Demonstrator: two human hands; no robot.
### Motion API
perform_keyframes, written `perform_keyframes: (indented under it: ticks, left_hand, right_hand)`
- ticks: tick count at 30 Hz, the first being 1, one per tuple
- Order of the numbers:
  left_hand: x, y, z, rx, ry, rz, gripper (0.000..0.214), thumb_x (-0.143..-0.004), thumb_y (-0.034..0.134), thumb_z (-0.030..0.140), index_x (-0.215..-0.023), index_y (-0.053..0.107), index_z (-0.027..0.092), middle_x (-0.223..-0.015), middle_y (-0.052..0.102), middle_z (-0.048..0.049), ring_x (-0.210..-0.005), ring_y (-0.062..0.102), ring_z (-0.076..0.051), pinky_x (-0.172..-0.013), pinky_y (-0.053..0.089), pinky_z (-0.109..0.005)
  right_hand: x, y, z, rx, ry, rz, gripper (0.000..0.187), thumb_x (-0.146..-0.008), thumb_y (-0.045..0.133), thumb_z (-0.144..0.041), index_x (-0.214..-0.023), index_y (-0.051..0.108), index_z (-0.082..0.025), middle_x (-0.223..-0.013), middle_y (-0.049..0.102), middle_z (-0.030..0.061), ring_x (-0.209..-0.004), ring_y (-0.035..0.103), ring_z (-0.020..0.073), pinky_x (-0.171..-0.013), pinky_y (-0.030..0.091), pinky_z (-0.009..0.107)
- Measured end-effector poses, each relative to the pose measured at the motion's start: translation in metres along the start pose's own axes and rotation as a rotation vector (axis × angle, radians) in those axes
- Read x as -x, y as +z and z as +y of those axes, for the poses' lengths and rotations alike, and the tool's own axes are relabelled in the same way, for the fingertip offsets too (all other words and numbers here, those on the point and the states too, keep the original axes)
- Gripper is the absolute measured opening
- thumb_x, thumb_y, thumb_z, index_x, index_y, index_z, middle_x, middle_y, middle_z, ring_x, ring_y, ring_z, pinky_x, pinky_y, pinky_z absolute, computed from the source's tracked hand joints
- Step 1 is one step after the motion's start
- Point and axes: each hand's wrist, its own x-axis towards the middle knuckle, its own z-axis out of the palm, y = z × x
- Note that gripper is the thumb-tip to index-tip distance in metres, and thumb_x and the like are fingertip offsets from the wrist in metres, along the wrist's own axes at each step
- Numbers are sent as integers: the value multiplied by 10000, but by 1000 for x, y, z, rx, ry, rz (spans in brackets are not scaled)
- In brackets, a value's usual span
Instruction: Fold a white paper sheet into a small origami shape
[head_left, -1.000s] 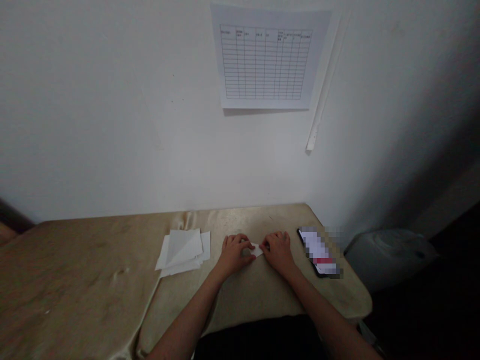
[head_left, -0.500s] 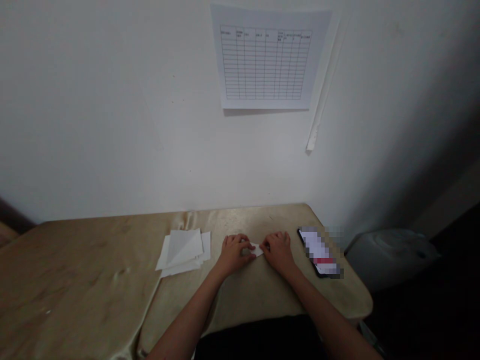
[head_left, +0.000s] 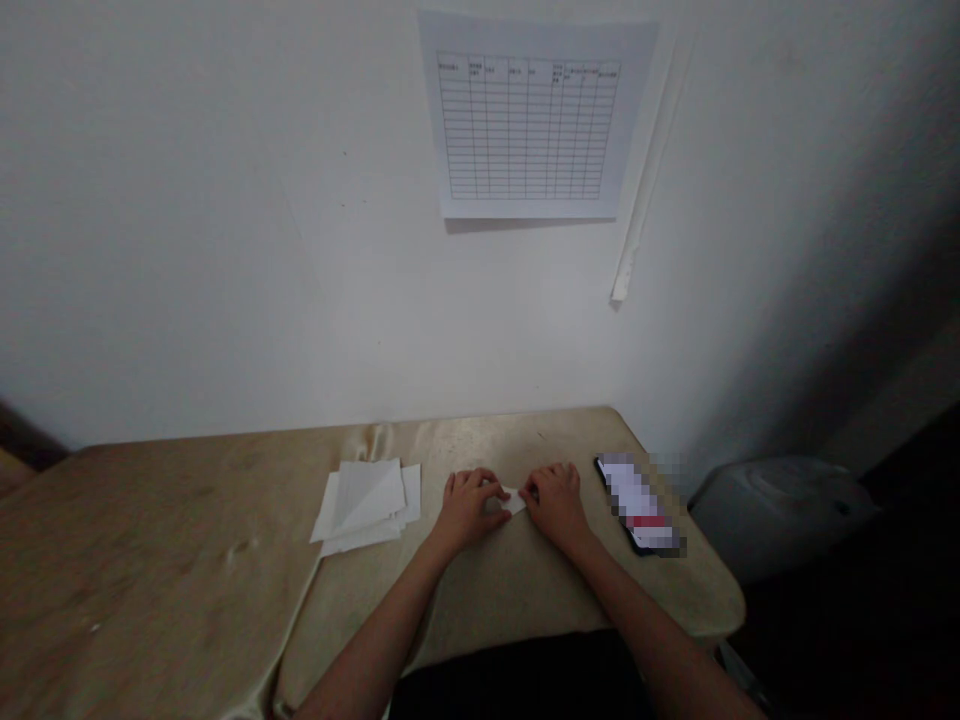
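Between my two hands, a small folded piece of white paper (head_left: 514, 503) lies low over the cloth-covered table. My left hand (head_left: 472, 505) grips its left side, thumb and fingers curled around the edge. On the opposite side, my right hand (head_left: 553, 500) pinches the paper's right end with its fingertips bent in. Much of the paper is covered by my fingers, so its full shape cannot be made out. Left of my left hand lies a loose stack of white paper sheets (head_left: 367, 500), unevenly overlapped.
A phone (head_left: 637, 505) with a lit, blurred-out screen lies right of my right hand. The table (head_left: 172, 560) has a shiny tan cloth and meets a white wall. A printed form (head_left: 532, 130) hangs there. A pale plastic container (head_left: 780, 515) stands beyond the table's right edge.
Almost nothing differs. Both hands keep their hold on the small paper in the same place; the camera view has shifted very slightly.
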Motion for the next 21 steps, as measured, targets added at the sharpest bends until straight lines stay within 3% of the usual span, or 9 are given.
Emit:
perform_keyframes:
  ticks: [9, 17, 21]
  left_hand:
    - [4, 2, 3, -11, 10, 9, 437, -816, 749, 397, -1242, 657, 431, -1293, 580, -20, -1251, 473, -306, -1146, 245, -567]
    - [5, 1, 10, -37, -24, 31, 353, -824, 727, 508, -1165, 714, 417, -1255, 576, -33, -1228, 470, -318, -1150, 176, -636]
    - [3, -1, 10, -32, -21, 26, 261, -882, 673, 446, -1135, 732, 422, -1231, 588, -24, -1194, 480, -289, -1145, 207, -606]
  right_hand:
    - [2, -2, -1, 28, -7, 3, 105, -930, 611, -302, -893, 675, -228, -974, 720, 58, -1060, 559, 259, -1124, 186, 545]
    - [-1, -6, -3, 104, -41, 17, 102, -937, 621, -316, -954, 701, -254, -1025, 706, 59, -1094, 542, 267, -1134, 159, 560]
    - [-1, -5, -2, 98, -39, 15, 119, -947, 606, -323, -952, 700, -252, -1023, 704, 52, -1090, 541, 259, -1133, 160, 553]
